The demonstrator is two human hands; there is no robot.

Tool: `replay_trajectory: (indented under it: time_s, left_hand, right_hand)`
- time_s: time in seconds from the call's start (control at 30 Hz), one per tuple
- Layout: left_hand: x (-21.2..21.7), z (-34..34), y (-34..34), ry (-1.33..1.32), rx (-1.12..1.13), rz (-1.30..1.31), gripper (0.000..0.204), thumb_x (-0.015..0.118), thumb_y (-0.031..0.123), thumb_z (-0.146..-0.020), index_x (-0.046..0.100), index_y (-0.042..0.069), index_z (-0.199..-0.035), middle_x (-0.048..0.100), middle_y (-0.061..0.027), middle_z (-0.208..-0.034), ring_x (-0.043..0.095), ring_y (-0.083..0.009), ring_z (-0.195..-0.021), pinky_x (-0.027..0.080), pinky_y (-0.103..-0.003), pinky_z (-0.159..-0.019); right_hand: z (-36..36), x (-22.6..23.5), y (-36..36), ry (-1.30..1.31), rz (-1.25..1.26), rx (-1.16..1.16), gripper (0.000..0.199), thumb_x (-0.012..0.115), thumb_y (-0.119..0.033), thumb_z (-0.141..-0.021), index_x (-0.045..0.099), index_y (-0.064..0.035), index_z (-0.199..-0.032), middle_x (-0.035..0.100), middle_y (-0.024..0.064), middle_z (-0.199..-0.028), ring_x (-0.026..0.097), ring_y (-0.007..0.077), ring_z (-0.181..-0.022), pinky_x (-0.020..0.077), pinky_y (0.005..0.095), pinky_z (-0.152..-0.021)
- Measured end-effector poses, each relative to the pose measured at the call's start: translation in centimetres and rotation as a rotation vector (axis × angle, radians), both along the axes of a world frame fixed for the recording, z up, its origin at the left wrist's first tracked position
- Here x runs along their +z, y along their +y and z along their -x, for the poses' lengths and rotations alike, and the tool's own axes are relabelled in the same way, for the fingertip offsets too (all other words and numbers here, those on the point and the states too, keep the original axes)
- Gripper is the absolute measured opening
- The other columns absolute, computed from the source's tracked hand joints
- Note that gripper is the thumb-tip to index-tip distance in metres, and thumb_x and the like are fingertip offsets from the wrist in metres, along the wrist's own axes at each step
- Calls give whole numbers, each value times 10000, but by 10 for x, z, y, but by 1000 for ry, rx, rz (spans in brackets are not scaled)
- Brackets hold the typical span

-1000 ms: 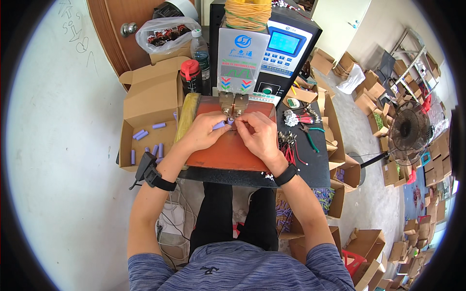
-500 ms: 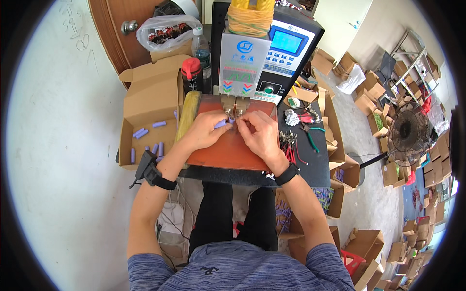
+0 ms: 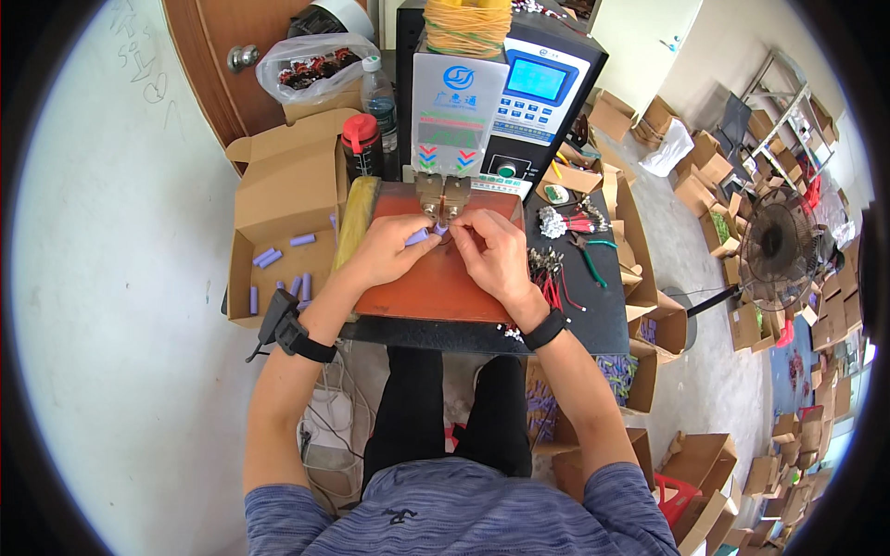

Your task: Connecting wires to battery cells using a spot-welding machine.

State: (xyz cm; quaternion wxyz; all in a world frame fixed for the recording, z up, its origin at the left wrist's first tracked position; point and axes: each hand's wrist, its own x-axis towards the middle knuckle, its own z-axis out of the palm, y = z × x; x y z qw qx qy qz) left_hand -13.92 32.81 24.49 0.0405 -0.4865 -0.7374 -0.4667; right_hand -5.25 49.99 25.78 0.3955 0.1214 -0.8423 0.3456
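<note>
My left hand (image 3: 386, 251) is closed around a purple cylindrical battery cell (image 3: 417, 237) under the spot welder's metal electrodes (image 3: 442, 197). A purple end of a cell shows right beneath the electrode tips, between both hands; whether it belongs to a second cell I cannot tell. My right hand (image 3: 494, 252) pinches at that end from the right. Whatever lies between its fingertips is too small to make out. Both hands rest over an orange-brown mat (image 3: 426, 298) on the black worktop.
Loose purple cells lie in an open cardboard box (image 3: 243, 278) at left. A yellow roll (image 3: 357, 222) edges the mat. To the right are red wire leads (image 3: 549, 278), green-handled pliers (image 3: 593, 264) and the welder's control box (image 3: 542, 93). A fan (image 3: 777, 246) stands farther right.
The whole view has shifted slightly. Both hands keep nearly the same place and grip at the electrodes.
</note>
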Motion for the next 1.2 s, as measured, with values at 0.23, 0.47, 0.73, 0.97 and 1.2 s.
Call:
replay_trajectory:
  time_s: [0.23,0.47,0.73,0.97,1.2]
  left_hand:
    - [19,-11,-6,-128,-1,153,142,616,161,-828,596,26,-789,579,-107,-674,585,-225,-627,426,-317,-584]
    - [3,4,-14,-103,-71,-6,148,555,145,-817,562,9,-759,504,-78,-656,477,-196,-589,362,-313,-564]
    - [3,-2,-4,-287,-26,-77,121,639,128,-867,608,13,-844,563,-23,-744,466,-97,-638,364,-257,-576]
    - [-1,1,-5,-142,-29,-98,193,691,92,-842,668,16,-1018,681,-51,-940,614,-104,-821,471,-243,-727]
    - [3,-1,-6,-163,-75,-62,199,684,72,-836,661,23,-1028,687,-65,-936,631,-132,-831,482,-261,-730]
  right_hand:
    - [-44,-1,35,-111,194,-52,51,661,-12,-815,659,-13,-866,662,99,-799,640,220,-706,502,309,-638]
    - [-168,1,109,-348,419,-199,36,619,8,-871,642,22,-894,658,33,-776,603,68,-721,485,215,-659]
    - [-249,-60,188,-715,-152,-428,119,661,-69,-776,673,-34,-890,682,126,-842,670,255,-790,525,331,-679]
    - [-113,-105,171,-507,-109,-543,123,733,-135,-721,661,-68,-795,650,98,-787,630,284,-761,512,380,-704]
    - [-54,-104,161,-907,-275,-846,219,670,-250,-780,650,-34,-811,683,179,-887,671,345,-859,532,432,-767]
